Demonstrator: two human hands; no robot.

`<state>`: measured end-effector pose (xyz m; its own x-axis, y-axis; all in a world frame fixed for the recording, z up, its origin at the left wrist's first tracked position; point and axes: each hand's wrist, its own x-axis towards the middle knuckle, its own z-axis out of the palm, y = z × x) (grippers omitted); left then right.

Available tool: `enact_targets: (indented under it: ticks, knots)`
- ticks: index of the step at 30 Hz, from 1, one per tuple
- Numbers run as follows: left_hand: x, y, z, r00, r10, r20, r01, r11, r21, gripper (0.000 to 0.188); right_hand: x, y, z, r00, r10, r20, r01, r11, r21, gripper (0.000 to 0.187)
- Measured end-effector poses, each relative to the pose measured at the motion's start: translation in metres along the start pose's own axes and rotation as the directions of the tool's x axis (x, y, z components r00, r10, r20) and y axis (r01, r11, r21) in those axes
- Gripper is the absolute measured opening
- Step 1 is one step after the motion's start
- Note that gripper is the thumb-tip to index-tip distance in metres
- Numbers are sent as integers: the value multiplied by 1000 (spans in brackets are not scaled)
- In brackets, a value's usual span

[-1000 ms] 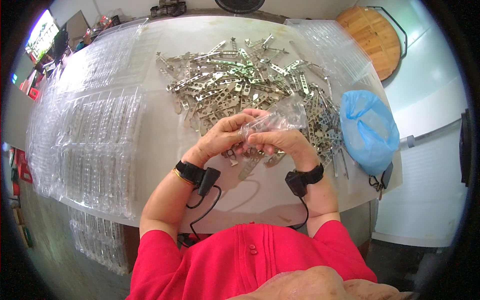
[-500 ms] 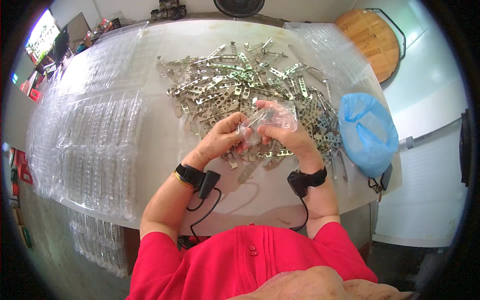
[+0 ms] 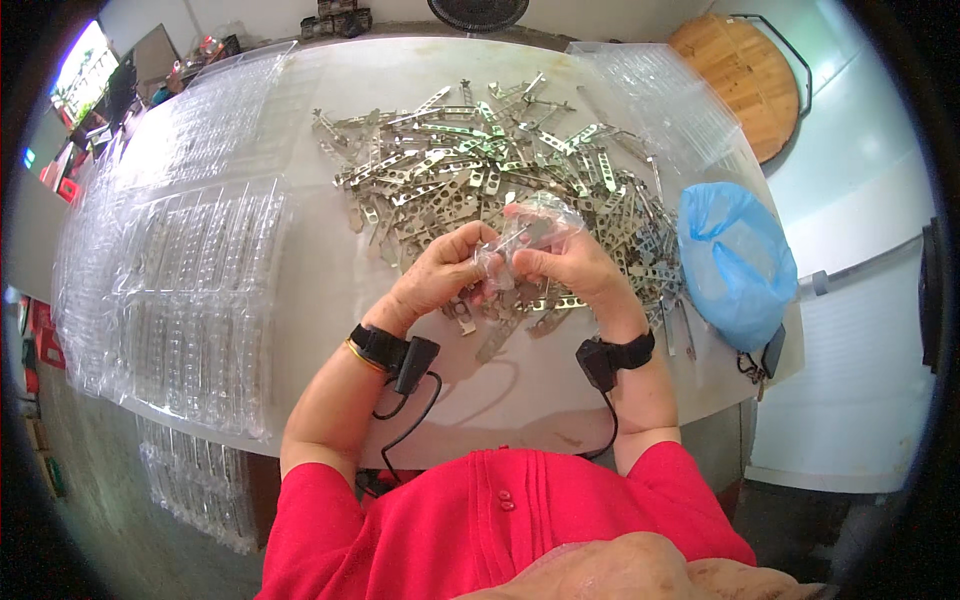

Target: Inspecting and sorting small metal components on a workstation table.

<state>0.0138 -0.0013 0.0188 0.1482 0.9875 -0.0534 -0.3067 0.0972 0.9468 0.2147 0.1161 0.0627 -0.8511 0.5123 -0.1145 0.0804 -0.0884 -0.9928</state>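
Observation:
Between my hands is a crumpled clear plastic bag (image 3: 553,212), held just above the near side of a metal pile. My left hand (image 3: 447,268) pinches the bag's left end between thumb and fingers. On the other side my right hand (image 3: 580,268) grips it, thumb toward me and fingers partly behind the film. Something greyish shows through the plastic, too blurred to name. Beneath and beyond lies a heap of perforated flat metal strips (image 3: 440,185), many with round holes. Each wrist wears a black strap with a small box and a cable.
Stacked clear plastic trays (image 3: 190,300) cover the left of the white table (image 3: 330,400). More clear trays (image 3: 665,105) lie at the far right. A blue plastic bag (image 3: 735,265) sits at the right edge. A round wooden board (image 3: 735,85) leans behind, and a black fan (image 3: 478,12) stands beyond.
The clear bag has been drawn in and bunched closer to my right hand, where it was spread wider before. My right hand has shifted slightly left; my left hand stays nearly still.

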Motion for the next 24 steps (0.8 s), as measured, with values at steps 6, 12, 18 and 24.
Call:
enact_targets:
  ticks: [6,12,18,24]
  knots:
    - [1,-5,-1,998,29,-54,-29,1000,7,20,3,5,4,997,-31,-71,33,999,16,53]
    - [0,-4,1,998,25,-52,-26,1000,-14,20,3,9,16,999,-32,16,30,996,81,55]
    - [-3,6,5,999,16,46,-14,999,-50,32,-1,-2,15,997,60,42,-62,998,33,71]
    - [-2,3,3,993,-3,119,5,1000,-14,29,0,-7,7,979,154,133,-145,987,-72,74]
